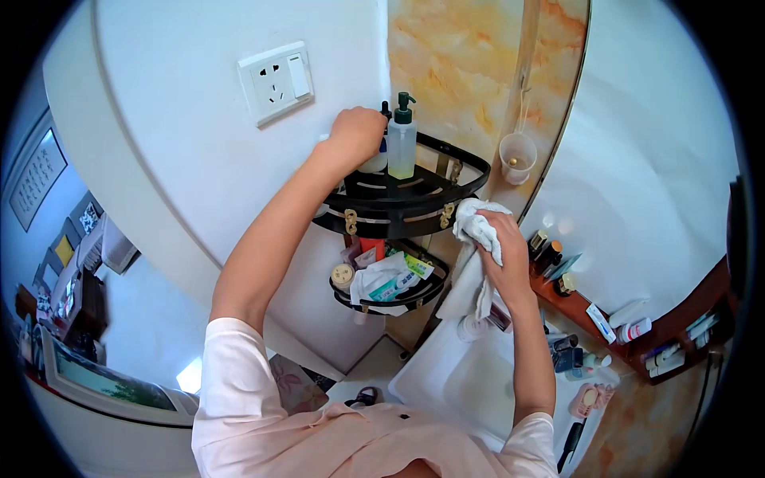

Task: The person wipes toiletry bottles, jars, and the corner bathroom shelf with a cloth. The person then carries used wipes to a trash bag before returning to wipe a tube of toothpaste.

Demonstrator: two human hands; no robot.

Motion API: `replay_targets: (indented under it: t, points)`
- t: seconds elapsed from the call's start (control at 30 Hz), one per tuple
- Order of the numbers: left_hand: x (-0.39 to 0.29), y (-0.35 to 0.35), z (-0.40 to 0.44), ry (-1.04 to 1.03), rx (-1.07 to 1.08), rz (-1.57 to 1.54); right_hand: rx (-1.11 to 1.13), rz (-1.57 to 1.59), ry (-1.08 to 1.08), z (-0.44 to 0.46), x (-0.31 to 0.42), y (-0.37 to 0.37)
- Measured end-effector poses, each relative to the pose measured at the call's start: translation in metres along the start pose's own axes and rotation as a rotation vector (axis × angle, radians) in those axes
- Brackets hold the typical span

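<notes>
Head view: the right hand (510,248) clamps its fingers on a white cloth (475,227), located beside the black corner shelf (398,205). Left hand (357,135): near the pump bottle (402,150); finger state cannot be determined.

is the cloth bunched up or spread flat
Bunched up: the right hand grips the cloth in a crumpled wad, with a looser length hanging in folds below.

- Framed sheet (37,182), at left of the frame: columns of writing, not readable.
- White-and-red tube (635,330), at right: print too small for reading.
</notes>
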State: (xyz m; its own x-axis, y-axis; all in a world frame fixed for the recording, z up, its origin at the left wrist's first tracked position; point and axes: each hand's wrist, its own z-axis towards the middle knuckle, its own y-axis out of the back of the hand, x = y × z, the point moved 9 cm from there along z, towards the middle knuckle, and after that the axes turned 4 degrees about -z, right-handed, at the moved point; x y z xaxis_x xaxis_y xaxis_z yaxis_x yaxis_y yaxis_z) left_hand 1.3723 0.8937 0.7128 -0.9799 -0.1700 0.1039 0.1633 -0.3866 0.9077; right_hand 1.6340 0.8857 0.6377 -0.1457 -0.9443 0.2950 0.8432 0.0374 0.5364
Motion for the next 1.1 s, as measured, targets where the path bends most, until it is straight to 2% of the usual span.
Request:
replay_targets:
  t: [0.13,0.2,0.23,0.27,0.33,0.37,0.4,0.43,0.47,0.5,0.57,0.6,0.67,0.73,0.77,0.8,0.87,0.93,0.97,1.03,1.07,1.1]
  points:
    - [0.007,-0.012,0.003,0.017,0.061,-0.024,0.050,0.059,-0.124,-0.009,-0.009,0.015]
    - [-0.015,0.029,-0.021,-0.073,-0.123,0.022,0.051,0.074,-0.230,-0.014,-0.015,0.028]
    - [-0.030,0.062,-0.041,-0.127,-0.302,-0.102,0.049,0.081,-0.280,-0.016,-0.017,0.034]
    - [-0.043,0.090,-0.068,-0.178,-0.477,-0.225,-0.073,-0.056,-0.258,-0.021,-0.010,0.050]
    - [-0.060,0.106,-0.115,-0.213,-0.641,-0.584,-0.091,0.144,-0.427,-0.030,-0.017,0.053]
    - [-0.078,0.104,-0.139,-0.279,-0.638,-0.762,-0.108,0.243,-0.507,-0.035,-0.021,0.055]
    - [-0.091,0.078,-0.153,-0.307,-0.553,-0.938,-0.016,0.525,-0.546,-0.036,-0.016,0.043]
    - [-0.112,0.063,-0.165,-0.373,-0.440,-1.095,0.044,0.714,-0.476,-0.033,-0.001,0.034]
    - [-0.126,0.045,-0.171,-0.348,-0.374,-1.243,0.084,0.785,-0.460,-0.030,0.015,0.026]
    - [-0.136,0.018,-0.173,-0.236,-0.319,-1.402,0.122,0.856,-0.445,-0.027,0.029,0.020]
    - [-0.156,-0.051,-0.173,-0.108,-0.106,-1.816,0.230,0.633,-0.307,-0.024,0.044,0.015]
    - [-0.165,-0.079,-0.177,0.017,0.053,-1.970,0.249,0.375,-0.200,-0.020,0.050,0.015]
    - [-0.179,-0.121,-0.189,0.299,0.376,-2.229,0.259,0.182,-0.285,-0.029,0.035,0.014]
    - [-0.173,-0.123,-0.187,0.326,0.239,-2.441,0.205,0.049,-0.354,-0.041,0.010,0.012]
    - [-0.168,-0.123,-0.185,0.332,0.161,-2.546,0.099,0.110,-0.500,-0.056,-0.005,0.017]
    - [-0.160,-0.128,-0.186,0.415,0.115,-2.568,0.037,0.081,-0.523,-0.075,-0.023,0.020]
    - [-0.149,-0.132,-0.187,0.431,0.066,-2.478,0.070,0.174,-0.819,-0.116,-0.038,0.022]
    - [-0.151,-0.144,-0.194,0.423,0.055,-2.384,0.139,0.413,-0.812,-0.139,-0.018,0.004]
    - [-0.161,-0.146,-0.198,0.348,0.116,-2.310,0.172,0.536,-0.809,-0.146,-0.009,-0.007]
    - [-0.178,-0.140,-0.211,0.251,0.085,-2.234,0.071,0.923,-0.992,-0.161,-0.007,-0.027]
    - [-0.184,-0.119,-0.209,0.034,0.088,-2.096,0.014,1.116,-1.077,-0.166,-0.005,-0.038]
    - [-0.193,-0.107,-0.206,-0.077,0.145,-2.130,-0.086,1.060,-1.053,-0.163,-0.009,-0.033]
